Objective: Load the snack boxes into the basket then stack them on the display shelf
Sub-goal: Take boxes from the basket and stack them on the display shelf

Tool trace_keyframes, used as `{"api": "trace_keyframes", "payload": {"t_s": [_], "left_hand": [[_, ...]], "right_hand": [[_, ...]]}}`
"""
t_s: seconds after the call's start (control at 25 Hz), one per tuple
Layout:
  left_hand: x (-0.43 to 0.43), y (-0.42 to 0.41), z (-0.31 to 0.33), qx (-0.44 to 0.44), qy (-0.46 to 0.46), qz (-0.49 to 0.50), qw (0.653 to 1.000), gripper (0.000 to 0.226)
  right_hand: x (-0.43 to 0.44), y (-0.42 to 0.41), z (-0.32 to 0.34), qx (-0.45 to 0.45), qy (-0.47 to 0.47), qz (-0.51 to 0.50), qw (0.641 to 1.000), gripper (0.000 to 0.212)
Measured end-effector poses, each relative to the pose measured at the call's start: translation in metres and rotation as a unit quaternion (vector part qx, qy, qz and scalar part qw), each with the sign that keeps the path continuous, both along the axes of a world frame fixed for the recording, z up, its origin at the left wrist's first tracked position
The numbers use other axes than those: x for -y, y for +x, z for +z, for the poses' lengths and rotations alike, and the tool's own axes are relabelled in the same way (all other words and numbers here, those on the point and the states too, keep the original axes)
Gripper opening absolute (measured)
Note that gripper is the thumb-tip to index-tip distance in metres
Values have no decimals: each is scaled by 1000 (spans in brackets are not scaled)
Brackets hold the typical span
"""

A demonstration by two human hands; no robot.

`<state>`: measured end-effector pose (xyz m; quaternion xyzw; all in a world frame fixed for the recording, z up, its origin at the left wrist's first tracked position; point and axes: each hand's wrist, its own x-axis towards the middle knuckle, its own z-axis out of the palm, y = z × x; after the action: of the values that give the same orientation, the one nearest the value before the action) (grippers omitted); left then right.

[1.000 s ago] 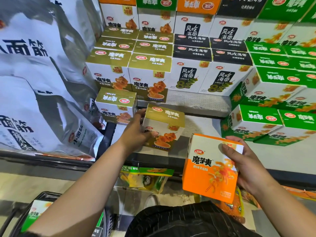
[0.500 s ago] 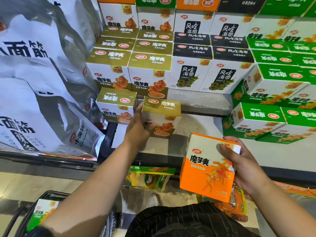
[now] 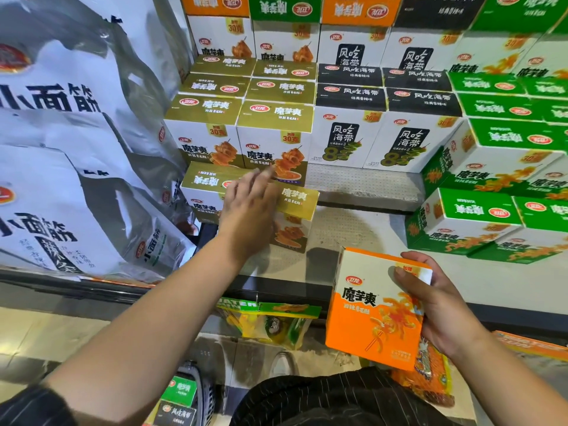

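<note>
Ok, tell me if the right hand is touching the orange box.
Touching. The head view shows the right hand gripping the orange box, thumb pressed on its front, a finger curled over its top edge.

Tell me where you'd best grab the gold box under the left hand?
Probably near the top of the gold box, coming from the front and above: thumb on the front face, fingers over the lid. It stands upright, and only the left hand is over its top. Another box stands close on its left, so that side is tight, while the shelf to its right is bare.
</note>
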<state>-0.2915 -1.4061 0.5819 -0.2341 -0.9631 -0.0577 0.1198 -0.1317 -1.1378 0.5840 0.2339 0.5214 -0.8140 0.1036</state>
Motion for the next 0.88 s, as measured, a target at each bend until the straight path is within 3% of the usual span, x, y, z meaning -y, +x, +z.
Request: {"api": "trace_keyframes", "payload": {"t_s": [0.08, 0.2, 0.36, 0.56, 0.72, 0.88], "left_hand": [[-1, -8, 4, 31, -39, -47, 998, 62], [-6, -17, 5, 49, -104, -93, 989, 77], [-4, -19, 1, -15, -119, -92, 988, 70], [4, -35, -7, -46, -71, -87, 993, 65], [6, -41, -9, -50, -68, -95, 992, 58], [11, -44, -14, -65, -65, -90, 992, 64]], "right_hand": [[1, 0, 0, -1, -1, 2, 1000, 87], [3, 0, 0, 1, 3, -5, 1000, 99], [4, 2, 2, 3, 10, -8, 1000, 99], [5, 4, 4, 4, 16, -22, 1000, 72], [9, 2, 6, 4, 21, -29, 999, 87], [10, 2, 5, 1, 18, -40, 999, 99]]}}
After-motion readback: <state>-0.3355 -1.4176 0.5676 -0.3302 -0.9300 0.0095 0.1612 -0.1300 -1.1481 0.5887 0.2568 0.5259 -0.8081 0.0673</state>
